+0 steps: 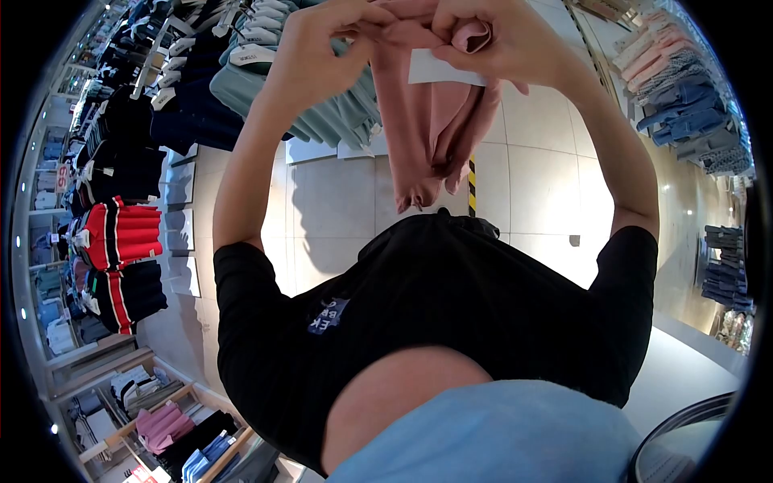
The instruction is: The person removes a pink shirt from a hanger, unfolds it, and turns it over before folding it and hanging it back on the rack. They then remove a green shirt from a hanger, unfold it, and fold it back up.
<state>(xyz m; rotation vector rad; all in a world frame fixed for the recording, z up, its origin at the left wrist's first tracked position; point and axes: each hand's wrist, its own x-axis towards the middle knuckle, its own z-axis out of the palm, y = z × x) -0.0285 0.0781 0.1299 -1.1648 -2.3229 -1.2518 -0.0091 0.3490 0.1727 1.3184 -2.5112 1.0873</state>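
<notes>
A pink garment hangs down between my two hands at the top middle of the head view. On the left, my left hand pinches the upper edge of the cloth between thumb and fingers. Opposite it, my right hand is closed on a rolled or bunched part of the same garment. A white tag lies against the cloth beside my right thumb. The lower part of the garment hangs in folds above the tiled floor.
Green garments on white hangers hang just left of my hands, with dark ones beyond. Red and black tops hang farther left. Folded clothes fill a low shelf. More clothes hang at the right.
</notes>
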